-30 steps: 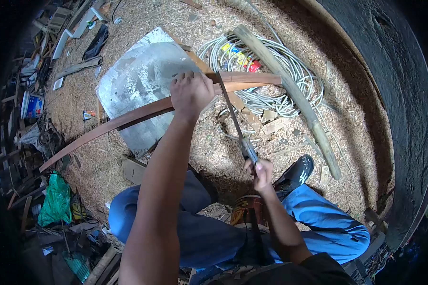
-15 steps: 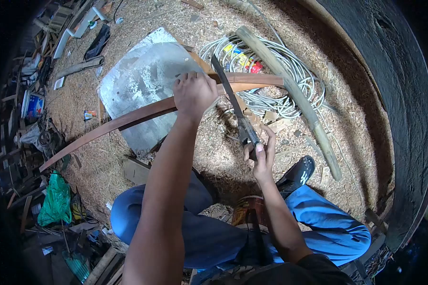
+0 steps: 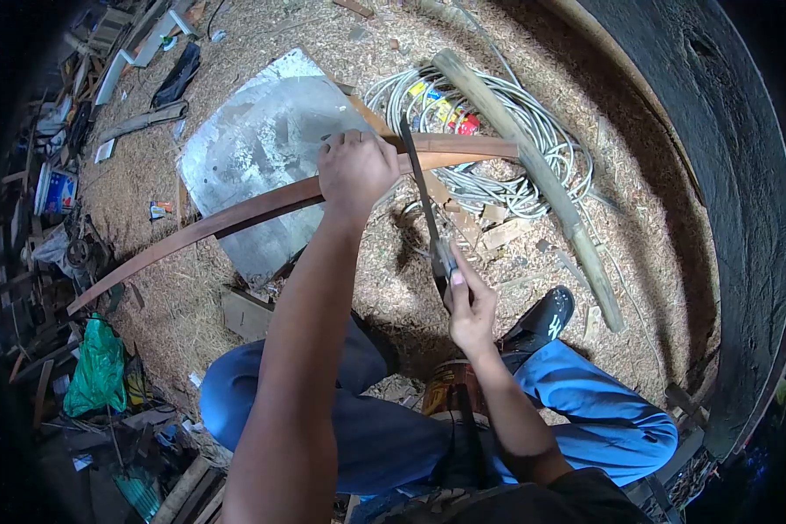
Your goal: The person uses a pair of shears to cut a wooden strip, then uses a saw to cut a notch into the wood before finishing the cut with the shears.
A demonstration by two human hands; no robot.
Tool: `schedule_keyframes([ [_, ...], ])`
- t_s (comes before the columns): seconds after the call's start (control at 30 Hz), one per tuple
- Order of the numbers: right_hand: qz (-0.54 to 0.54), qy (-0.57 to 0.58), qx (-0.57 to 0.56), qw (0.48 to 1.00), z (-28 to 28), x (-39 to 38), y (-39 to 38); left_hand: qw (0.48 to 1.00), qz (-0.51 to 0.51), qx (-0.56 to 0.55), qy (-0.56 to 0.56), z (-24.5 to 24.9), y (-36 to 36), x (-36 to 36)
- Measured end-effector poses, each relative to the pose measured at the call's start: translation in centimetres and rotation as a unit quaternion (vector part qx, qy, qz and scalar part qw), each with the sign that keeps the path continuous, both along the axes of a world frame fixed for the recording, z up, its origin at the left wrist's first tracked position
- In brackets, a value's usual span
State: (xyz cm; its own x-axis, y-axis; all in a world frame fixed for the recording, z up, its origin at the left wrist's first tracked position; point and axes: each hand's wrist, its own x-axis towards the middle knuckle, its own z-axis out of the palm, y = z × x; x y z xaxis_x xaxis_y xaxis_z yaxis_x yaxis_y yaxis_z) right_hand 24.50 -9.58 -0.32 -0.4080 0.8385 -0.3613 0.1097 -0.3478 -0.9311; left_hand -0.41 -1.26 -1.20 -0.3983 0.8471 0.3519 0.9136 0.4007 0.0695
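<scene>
My left hand (image 3: 358, 168) is closed over a long, curved reddish-brown wooden strip (image 3: 244, 208), pressing from above. A second, lighter piece of wood (image 3: 463, 157) lies along the strip's right end. In my right hand (image 3: 473, 316) is the handle of a long, thin dark blade that looks like a handsaw (image 3: 424, 188). The blade crosses the wood just right of my left hand, tip pointing away from me. Whether it has teeth I cannot make out. Under the strip lies a scuffed grey metal sheet (image 3: 227, 144).
A rough wooden pole (image 3: 555, 196) lies across a coil of grey cable (image 3: 410, 92) at the right. Wood shavings cover the ground. Scrap and a green plastic bag (image 3: 96, 371) lie at the left. A dark curved plank (image 3: 742, 175) stands along the right edge.
The blade has turned more upright and edge-on, its tip a little lower. My right hand has shifted slightly left and down, its fingers closer round the handle. My left hand stays put.
</scene>
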Motion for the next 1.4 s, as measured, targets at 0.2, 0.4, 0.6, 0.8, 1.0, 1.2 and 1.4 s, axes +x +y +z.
schedule_keyframes([
  [0.2,0.049,-0.117,0.047,0.991,0.8,1.8,-1.3,1.000,0.003,-0.017,0.005,0.0,0.0,-0.1],
  [0.4,0.032,-0.099,0.018,0.994,0.8,1.6,2.0,1.000,0.008,-0.026,-0.002,-0.5,-0.1,-0.2],
  [0.6,0.034,-0.095,0.102,0.990,0.8,2.2,-0.8,1.000,0.006,-0.012,0.020,-0.2,0.0,-0.2],
  [0.8,0.011,-0.091,-0.004,0.996,0.0,1.2,2.1,1.000,-0.009,-0.001,0.005,-0.2,-0.1,-0.2],
  [1.0,-0.005,-0.068,-0.040,0.997,-0.9,3.9,-0.5,1.000,-0.008,0.003,0.010,0.0,0.0,-0.1],
  [1.2,0.041,0.008,-0.072,0.997,0.1,4.8,2.1,1.000,-0.009,0.004,0.001,-0.2,0.0,-0.1],
  [1.4,0.145,-0.119,0.016,0.982,3.9,3.2,3.7,1.000,-0.002,0.000,-0.010,-0.2,0.0,0.0],
])
